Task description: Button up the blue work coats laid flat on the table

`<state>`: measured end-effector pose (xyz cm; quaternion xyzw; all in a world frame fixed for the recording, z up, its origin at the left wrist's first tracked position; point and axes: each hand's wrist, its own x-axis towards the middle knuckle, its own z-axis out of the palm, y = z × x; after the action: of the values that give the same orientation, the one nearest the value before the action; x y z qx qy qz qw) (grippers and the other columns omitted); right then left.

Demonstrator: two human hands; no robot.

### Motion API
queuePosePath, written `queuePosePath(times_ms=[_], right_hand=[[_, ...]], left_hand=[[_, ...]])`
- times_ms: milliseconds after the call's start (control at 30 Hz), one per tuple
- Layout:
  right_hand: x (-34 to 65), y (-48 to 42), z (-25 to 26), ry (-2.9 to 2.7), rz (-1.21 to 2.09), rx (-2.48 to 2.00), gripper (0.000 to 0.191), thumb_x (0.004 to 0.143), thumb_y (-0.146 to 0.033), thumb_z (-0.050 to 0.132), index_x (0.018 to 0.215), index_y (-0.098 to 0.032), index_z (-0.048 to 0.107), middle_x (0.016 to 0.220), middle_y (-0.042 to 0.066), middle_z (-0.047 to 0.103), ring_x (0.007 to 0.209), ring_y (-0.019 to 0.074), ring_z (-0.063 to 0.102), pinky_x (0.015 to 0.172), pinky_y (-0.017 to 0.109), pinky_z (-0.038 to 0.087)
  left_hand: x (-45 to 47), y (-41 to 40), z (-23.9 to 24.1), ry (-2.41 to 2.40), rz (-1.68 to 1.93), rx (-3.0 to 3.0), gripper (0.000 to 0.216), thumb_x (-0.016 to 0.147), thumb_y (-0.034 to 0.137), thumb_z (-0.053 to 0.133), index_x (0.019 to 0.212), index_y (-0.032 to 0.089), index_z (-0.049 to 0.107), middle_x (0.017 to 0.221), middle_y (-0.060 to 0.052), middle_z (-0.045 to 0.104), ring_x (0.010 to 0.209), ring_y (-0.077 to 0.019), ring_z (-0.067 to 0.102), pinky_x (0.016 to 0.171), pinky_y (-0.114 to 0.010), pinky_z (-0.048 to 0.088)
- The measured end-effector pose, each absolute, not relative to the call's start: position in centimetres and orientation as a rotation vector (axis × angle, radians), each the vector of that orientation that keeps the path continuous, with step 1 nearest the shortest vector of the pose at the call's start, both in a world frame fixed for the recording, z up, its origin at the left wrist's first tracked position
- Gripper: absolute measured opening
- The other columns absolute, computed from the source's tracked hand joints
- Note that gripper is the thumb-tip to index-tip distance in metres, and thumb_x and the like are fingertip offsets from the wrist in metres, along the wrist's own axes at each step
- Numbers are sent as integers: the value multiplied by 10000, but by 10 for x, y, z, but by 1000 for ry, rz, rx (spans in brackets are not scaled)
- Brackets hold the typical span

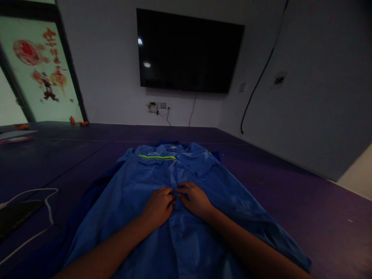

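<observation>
A blue work shirt (136,182) with a yellow reflective stripe (157,157) across the chest lies spread flat, front up, on a dark purple table (290,193). My left hand (159,205) and my right hand (194,199) rest side by side on the middle of the shirt. Their fingertips meet at the front placket and pinch the fabric there. Whether a button is between the fingers is hidden.
A white cable (43,209) and a flat dark object (16,215) lie at the table's left edge. A black wall screen (188,52) hangs ahead, above a socket (159,105). A glass door with red decorations (40,69) stands at the left.
</observation>
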<state>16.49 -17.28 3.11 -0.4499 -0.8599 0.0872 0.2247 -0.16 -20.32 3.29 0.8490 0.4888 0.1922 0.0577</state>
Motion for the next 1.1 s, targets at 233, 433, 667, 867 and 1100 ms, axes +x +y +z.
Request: queuePosePath(times_ms=[233, 433, 667, 867, 1100], right_hand=[[163, -173, 30, -2287, 216, -1270, 234, 784, -236, 495, 935, -249, 673, 1079, 21, 621, 990, 166, 553, 862, 271, 413], [164, -174, 31, -2284, 211, -1271, 195, 765, -219, 506, 826, -243, 689, 1050, 18, 636, 969, 164, 565, 842, 260, 418], [165, -175, 31, -2316, 233, -1246, 204, 768, -234, 499, 835, -249, 691, 1079, 16, 623, 994, 171, 556, 850, 273, 419], [164, -176, 32, -2344, 224, -1261, 218, 779, -227, 480, 853, -249, 685, 1110, 15, 606, 1022, 170, 541, 859, 275, 413], [165, -175, 34, -2406, 194, -1221, 235, 814, -204, 446, 861, -233, 674, 1131, 23, 590, 1035, 166, 533, 851, 262, 412]], left_hand=[[-3, -201, 30, 1498, 601, 2548, 256, 813, 217, 456, 1002, 194, 628, 1091, -67, 584, 1035, -201, 503, 901, -329, 398], [-3, -203, 33, 1498, 574, 2564, 254, 818, 227, 443, 983, 187, 633, 1029, -71, 600, 994, -201, 517, 873, -331, 410], [-4, -202, 33, 1447, 573, 2618, 224, 815, 195, 438, 950, 172, 615, 986, -64, 595, 967, -194, 511, 852, -318, 407], [-4, -202, 36, 1414, 489, 2683, 207, 830, 172, 408, 939, 170, 584, 953, -63, 580, 929, -186, 504, 829, -318, 400], [-5, -202, 40, 1352, 360, 2790, 224, 825, 98, 364, 907, 165, 561, 923, -64, 573, 884, -181, 500, 787, -322, 398]])
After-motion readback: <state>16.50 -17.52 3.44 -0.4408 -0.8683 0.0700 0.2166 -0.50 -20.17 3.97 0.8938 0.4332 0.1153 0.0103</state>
